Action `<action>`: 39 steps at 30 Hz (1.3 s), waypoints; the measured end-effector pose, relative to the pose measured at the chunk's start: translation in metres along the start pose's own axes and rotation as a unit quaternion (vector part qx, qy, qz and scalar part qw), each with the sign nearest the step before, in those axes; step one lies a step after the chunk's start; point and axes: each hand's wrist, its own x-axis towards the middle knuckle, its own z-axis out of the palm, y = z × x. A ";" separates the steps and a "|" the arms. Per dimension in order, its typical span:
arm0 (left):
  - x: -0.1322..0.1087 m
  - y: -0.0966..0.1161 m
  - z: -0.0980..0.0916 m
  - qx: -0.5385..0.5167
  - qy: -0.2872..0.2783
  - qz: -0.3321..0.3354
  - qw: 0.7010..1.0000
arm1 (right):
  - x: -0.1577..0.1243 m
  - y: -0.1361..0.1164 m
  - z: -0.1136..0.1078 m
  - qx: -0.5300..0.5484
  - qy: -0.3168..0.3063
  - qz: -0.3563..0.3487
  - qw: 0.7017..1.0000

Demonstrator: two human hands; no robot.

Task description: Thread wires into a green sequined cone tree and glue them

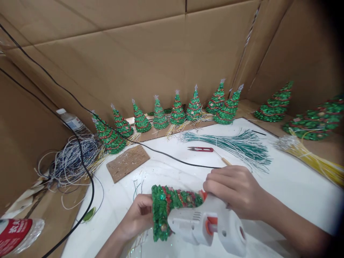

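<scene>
Intently, a left hand (141, 214) is holding a glittery green tree (159, 202) on its side by the base, above the near part of a white surface (118, 202). Opposite, a right hand (238, 189) is gripping the handle of a white glue gun (186, 224), whose front is overlapping the tree; whether they are touching cannot be told. By the surface's left edge, a green scrap (89, 214) is lying flat. Farther back, a brown board (128, 163) is resting near the far left corner, while red snips (202, 149) and a bundle of green wires (231, 143) are lying toward the far edge. Yellow wires (315, 159) are stretching along the right edge. Beyond the far edge, a row of similar trees (177, 110) is standing before a cardboard wall (161, 53).
</scene>
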 end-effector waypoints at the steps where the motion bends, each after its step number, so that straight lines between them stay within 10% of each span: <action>1: 0.000 0.000 0.000 0.002 0.003 0.002 1.000 | 0.000 -0.001 -0.001 -0.006 0.000 -0.002 1.000; 39: 0.001 -0.005 -0.004 -0.038 -0.008 -0.014 0.999 | -0.004 0.010 0.009 0.028 0.044 -0.001 0.999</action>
